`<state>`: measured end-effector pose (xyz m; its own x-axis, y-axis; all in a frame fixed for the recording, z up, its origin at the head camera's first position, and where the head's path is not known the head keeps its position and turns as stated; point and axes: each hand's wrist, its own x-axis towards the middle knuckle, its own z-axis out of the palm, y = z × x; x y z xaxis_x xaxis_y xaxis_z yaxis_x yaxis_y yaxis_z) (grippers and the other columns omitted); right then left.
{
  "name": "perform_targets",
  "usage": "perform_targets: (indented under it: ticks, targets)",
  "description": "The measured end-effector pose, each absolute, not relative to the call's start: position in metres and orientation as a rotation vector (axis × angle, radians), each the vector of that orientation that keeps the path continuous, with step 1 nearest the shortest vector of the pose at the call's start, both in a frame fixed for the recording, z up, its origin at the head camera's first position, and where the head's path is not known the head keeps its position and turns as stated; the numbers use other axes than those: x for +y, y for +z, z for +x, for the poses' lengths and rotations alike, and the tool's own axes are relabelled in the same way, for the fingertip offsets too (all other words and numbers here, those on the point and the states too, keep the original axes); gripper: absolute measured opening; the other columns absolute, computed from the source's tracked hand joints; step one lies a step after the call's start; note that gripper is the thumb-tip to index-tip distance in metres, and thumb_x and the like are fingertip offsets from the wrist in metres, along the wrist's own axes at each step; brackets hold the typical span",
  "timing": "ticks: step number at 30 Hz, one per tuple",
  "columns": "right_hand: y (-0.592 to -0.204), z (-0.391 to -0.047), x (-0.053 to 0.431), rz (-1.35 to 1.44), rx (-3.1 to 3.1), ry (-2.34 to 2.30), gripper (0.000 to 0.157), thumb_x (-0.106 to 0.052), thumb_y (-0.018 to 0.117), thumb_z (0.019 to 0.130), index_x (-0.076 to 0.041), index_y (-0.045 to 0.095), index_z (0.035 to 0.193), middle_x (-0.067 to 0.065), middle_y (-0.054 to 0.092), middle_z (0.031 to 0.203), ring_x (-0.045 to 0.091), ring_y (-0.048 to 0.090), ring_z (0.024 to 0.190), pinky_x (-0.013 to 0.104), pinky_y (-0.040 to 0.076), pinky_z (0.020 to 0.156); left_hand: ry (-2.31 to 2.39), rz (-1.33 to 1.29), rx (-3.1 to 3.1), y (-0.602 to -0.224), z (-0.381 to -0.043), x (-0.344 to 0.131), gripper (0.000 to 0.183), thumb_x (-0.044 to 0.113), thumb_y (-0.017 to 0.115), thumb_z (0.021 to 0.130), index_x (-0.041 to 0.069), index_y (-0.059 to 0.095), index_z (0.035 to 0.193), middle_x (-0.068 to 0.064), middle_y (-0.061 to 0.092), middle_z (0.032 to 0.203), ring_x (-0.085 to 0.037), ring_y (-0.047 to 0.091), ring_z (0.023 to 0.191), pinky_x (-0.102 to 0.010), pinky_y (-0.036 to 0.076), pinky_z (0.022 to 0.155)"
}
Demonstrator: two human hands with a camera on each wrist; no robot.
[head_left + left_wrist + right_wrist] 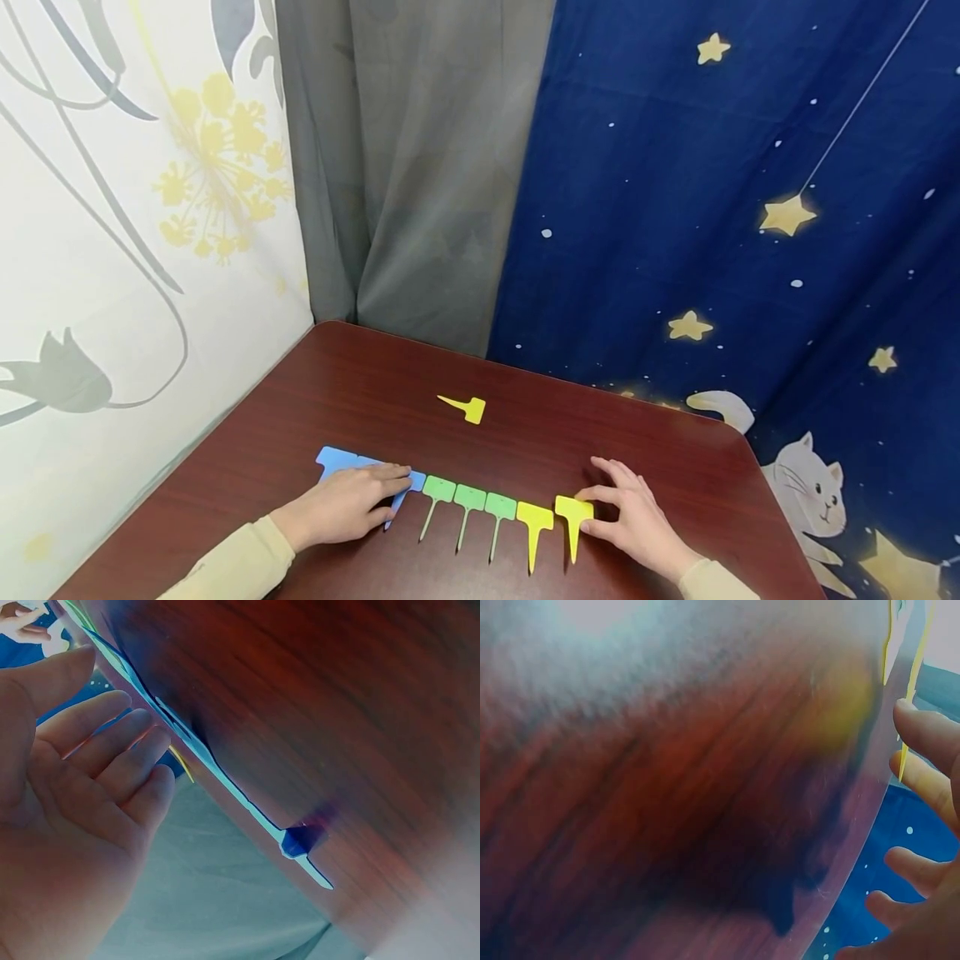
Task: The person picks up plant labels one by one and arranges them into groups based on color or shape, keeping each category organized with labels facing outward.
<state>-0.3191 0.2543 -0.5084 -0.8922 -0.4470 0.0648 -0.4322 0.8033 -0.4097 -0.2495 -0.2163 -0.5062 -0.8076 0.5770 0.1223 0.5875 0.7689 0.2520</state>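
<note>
T-shaped plant labels lie in a row on the table, starting with blue labels (336,457) at the left. My left hand (341,504) lies over the blue ones, fingers extended and partly hiding them; the left wrist view shows that hand (82,787) with straight, relaxed fingers. Three green labels (469,497) follow, then a yellow label (535,517). To its right, my right hand (637,521) pinches another yellow label (572,510) by its right edge between thumb and forefinger, a small gap from the row. In the right wrist view its edge (914,671) shows thin between the fingertips.
One more yellow label (474,410) lies apart, farther back on the dark red wooden table (600,425). Behind the table hang a grey curtain (435,167) and a blue star-patterned curtain (645,183). A white patterned cloth (225,333) borders the left edge.
</note>
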Motion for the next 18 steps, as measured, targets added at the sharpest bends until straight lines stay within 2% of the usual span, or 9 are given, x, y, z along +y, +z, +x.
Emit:
perform_targets:
  ticks: [9, 13, 18]
  targets:
    - [-0.515, -0.309, 0.256, -0.742, 2.958, -0.621, 0.029, -0.049, 0.085, 0.076, -0.051, 0.073, 0.102, 0.004, 0.049, 0.149, 0.031, 0.037, 0.139, 0.077, 0.019, 0.106, -0.434, -0.972, -2.899, -0.507, -0.25, -0.217, 0.044, 0.025, 0.069, 0.096, 0.009, 0.064, 0.136, -0.008, 0.058, 0.142, -0.025, 0.056, 0.13, -0.046, 0.052, 0.096]
    - [-0.518, -0.308, 0.255, -0.789, 2.968, -0.621, 0.028, -0.045, 0.086, 0.077, -0.05, 0.073, 0.101, 0.005, 0.051, 0.147, 0.032, 0.041, 0.136, 0.079, 0.021, 0.103, -0.423, -0.962, -2.898, -0.506, -0.25, -0.217, 0.043, 0.025, 0.069, 0.096, 0.009, 0.065, 0.136, -0.007, 0.058, 0.142, -0.024, 0.056, 0.13, -0.045, 0.052, 0.096]
    - [-0.52, -0.307, 0.254, -0.827, 2.973, -0.633, 0.028, -0.038, 0.086, 0.078, -0.05, 0.073, 0.1, 0.004, 0.052, 0.146, 0.03, 0.042, 0.135, 0.077, 0.023, 0.104, -0.421, -0.962, -2.897, -0.506, -0.25, -0.217, 0.043, 0.025, 0.069, 0.096, 0.009, 0.065, 0.136, -0.007, 0.058, 0.142, -0.024, 0.056, 0.13, -0.045, 0.052, 0.097]
